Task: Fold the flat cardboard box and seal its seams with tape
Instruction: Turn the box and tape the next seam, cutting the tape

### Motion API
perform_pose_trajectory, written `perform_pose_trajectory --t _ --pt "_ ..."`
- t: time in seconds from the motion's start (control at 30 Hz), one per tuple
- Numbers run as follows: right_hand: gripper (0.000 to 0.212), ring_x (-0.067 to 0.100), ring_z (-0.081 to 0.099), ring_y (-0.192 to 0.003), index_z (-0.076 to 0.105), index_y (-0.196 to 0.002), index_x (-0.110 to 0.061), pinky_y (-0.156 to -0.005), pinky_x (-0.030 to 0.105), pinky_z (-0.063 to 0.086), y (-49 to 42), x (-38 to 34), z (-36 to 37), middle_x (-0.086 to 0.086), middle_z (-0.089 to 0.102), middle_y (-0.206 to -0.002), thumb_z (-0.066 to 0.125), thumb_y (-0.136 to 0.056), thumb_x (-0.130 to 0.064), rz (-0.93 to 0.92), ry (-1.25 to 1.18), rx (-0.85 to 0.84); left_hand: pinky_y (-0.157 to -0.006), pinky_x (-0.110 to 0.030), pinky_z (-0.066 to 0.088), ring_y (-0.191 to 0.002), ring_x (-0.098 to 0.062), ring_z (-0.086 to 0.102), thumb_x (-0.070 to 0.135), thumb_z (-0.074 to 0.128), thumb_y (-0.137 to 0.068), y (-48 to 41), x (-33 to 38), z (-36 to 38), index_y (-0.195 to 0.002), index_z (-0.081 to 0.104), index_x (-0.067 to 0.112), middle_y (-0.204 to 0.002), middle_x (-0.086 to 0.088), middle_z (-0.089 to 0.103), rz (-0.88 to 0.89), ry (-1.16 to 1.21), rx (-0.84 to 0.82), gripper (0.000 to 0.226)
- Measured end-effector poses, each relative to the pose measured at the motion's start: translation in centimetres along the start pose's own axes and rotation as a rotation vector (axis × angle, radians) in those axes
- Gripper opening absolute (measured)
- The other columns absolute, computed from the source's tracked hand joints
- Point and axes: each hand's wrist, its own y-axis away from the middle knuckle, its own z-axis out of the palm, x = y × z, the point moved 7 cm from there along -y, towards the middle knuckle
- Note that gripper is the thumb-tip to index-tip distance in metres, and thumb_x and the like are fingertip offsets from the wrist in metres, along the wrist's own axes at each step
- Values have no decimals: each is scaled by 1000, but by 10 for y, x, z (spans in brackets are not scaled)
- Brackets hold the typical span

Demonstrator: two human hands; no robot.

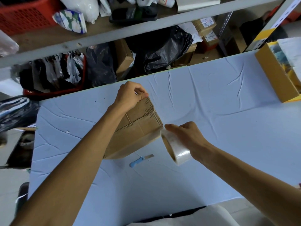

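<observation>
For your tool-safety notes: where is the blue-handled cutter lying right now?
In the head view, the blue-handled cutter lies on the table, just in front of the cardboard box, left of the tape roll.

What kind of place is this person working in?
Probably a small packing or stockroom area. Metal shelving is crammed with bagged goods and cardboard parcels, and the person is taping a cardboard box with a roll of clear tape on a covered table.

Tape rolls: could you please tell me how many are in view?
1: the clear tape roll in the right hand, beside the cardboard box. Others may be hidden on the cluttered shelves.
</observation>
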Motion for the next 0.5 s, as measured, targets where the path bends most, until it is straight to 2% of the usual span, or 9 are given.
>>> perform_pose_trajectory --t 0.07,0.1,0.13,0.17,0.2,0.23,0.27,0.37,0.5 --pt "53 13 24 -39 27 -52 -18 -42 23 21 -2 0 -2 -5 23 -43 72 -75 -36 2 20 9 -103 -38 45 -119 -23 55 29 73 -82 0 -4 3 -134 53 19 -140 -7 52 -43 46 -67 57" --pt "54 11 23 -35 27 -50 -18 -38 20 20 -2 0 -2 -8 22 -40 73 -73 -35 6 33 13 -105 -39 43 -126 -24 50 29 75 -80 2 -5 2 -144 38 23 -151 -6 38 -72 88 -81 74" --pt "54 10 23 -33 28 -48 -19 -37 19 19 -2 2 -3 -9 22 -38 73 -73 -36 8 45 16 -103 -39 45 -125 -23 50 27 78 -77 4 -7 -1 -145 34 24 -152 -4 34 -91 137 -47 81" --pt "54 10 24 -34 28 -48 -19 -38 20 19 -2 3 -3 -8 23 -39 73 -72 -36 11 56 19 -97 -36 49 -119 -21 55 25 79 -76 7 -8 -7 -139 42 23 -144 -4 44 -91 189 31 73" --pt "54 11 25 -37 29 -47 -19 -40 21 20 -2 4 -4 -6 24 -42 73 -72 -37 10 60 20 -90 -34 52 -108 -18 61 25 77 -78 11 -7 -13 -126 55 19 -128 -2 58 -69 219 115 53" --pt "54 12 25 -38 29 -47 -19 -42 23 20 -3 3 -3 -4 24 -43 73 -72 -37 2 55 18 -84 -31 54 -97 -14 64 27 73 -81 14 -4 -16 -110 64 16 -110 1 66 -44 215 154 32" --pt "54 13 26 -39 29 -46 -18 -43 24 21 -3 3 -3 -3 25 -44 73 -73 -36 -8 47 15 -78 -28 55 -87 -10 66 30 70 -84 17 -1 -14 -98 69 15 -96 3 70 -24 204 131 21" --pt "52 13 28 -38 33 -46 -17 -40 21 22 -5 1 -3 -3 28 -43 73 -72 -36 -25 55 17 -65 -14 45 -77 -2 64 36 71 -82 24 7 2 -84 71 18 -82 8 70 6 147 -30 18" --pt "56 9 22 -31 28 -42 -19 -34 15 15 -5 2 -4 -8 22 -37 74 -71 -34 -25 65 23 -68 -22 49 -79 -6 63 39 71 -81 22 16 7 -83 69 19 -83 5 69 26 89 -90 21"
